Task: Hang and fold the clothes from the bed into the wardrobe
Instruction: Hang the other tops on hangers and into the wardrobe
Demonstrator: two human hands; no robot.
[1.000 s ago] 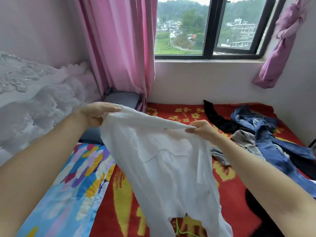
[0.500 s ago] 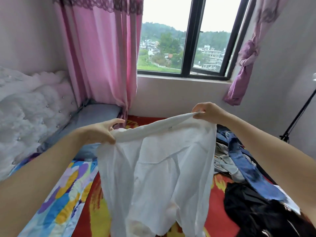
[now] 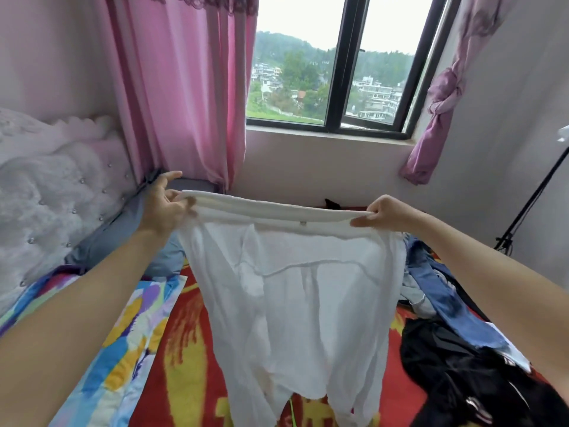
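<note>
l hand (image 3: 166, 208) pinches the white top (image 3: 295, 291) at one end, r hand (image 3: 383, 212) pinches the other; top hangs spread above bed (image 3: 191, 340). risk: thin fabric slips from a pinch, w/ hem catching clothes pile (image 3: 462, 349).

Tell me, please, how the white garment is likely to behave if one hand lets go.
Probably floppy: the white garment hangs limp between the left hand and right hand, so it would likely swing down from the other. Likely light: the cloth looks thin, semi-sheer, and finger pinches alone hold it up.
</note>
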